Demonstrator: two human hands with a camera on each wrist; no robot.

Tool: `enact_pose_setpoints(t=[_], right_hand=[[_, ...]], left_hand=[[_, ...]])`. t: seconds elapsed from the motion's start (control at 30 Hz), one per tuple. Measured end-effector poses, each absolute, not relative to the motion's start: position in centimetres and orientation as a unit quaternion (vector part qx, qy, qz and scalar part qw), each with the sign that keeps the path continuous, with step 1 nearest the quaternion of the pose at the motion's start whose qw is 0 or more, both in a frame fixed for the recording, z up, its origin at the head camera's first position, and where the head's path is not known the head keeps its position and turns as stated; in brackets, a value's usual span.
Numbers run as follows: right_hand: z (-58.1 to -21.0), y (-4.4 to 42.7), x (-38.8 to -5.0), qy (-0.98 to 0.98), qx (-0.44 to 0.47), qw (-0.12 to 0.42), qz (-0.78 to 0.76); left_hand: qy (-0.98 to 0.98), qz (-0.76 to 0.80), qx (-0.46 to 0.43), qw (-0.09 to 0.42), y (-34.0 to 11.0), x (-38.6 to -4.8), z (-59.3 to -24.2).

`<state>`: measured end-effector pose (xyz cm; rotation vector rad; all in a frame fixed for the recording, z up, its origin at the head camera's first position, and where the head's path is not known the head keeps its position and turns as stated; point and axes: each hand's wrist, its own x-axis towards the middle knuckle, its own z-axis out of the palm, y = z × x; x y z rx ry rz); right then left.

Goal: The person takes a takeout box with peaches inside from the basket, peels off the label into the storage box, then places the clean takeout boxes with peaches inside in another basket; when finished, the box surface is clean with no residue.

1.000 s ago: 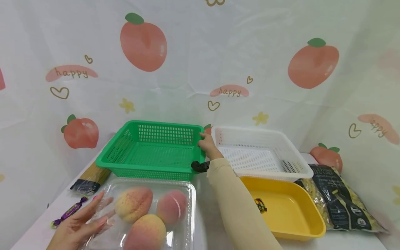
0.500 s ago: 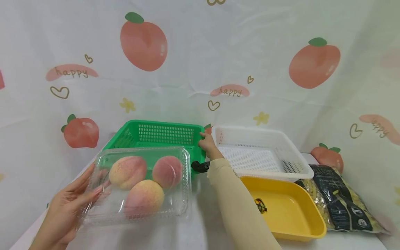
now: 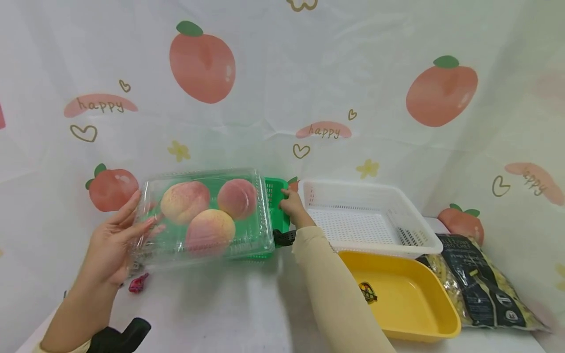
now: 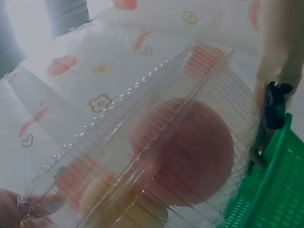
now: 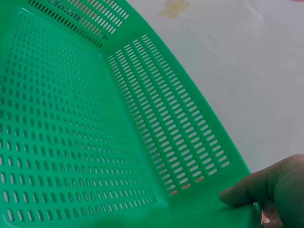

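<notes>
My left hand (image 3: 110, 240) grips the left edge of a clear plastic clamshell box (image 3: 258, 233), with the thumb over its near face. Inside lie three peaches, one at the left (image 3: 185, 201), one at the right (image 3: 237, 198) and one lower (image 3: 211, 231). The box is held up, tilted, in front of a green plastic basket (image 3: 277, 213) and hides most of it. My right hand (image 3: 294, 208) pinches the basket's right rim, thumb on the inner side in the right wrist view. Bare green mesh floor (image 5: 71, 118) shows there.
A white basket (image 3: 357, 223) stands to the right, with a yellow tray (image 3: 406, 294) in front of it. Dark food bags (image 3: 481, 284) lie at the far right. A red-wrapped candy (image 3: 139, 283) lies below the box. A printed cloth (image 3: 273, 88) hangs behind.
My left hand has lifted the peach box from the table's front, upward and forward, over the green basket. My right hand stays on the basket rim.
</notes>
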<state>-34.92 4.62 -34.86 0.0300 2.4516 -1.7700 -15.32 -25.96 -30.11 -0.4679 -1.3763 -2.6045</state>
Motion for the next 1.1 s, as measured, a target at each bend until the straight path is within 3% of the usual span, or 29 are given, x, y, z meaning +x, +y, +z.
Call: enact_pose_setpoints(t=[0.37,0.57,1.1], right_hand=[[-34.8,4.5,-34.9,0.814,0.005,0.056,-0.579],[-35.0,4.6,-35.1,0.817,0.004,0.047,-0.575],[-35.0,4.6,-34.8,0.816,-0.003,0.048,-0.576]], left_hand=[[-0.536,-0.832,-0.063,0.127,-25.1,-18.6,-28.9],[-0.629,-0.771,-0.018,0.095,-24.8,-21.1,-27.5],[-0.773,-0.634,-0.016,0.033,-24.5,-27.0,-26.6]])
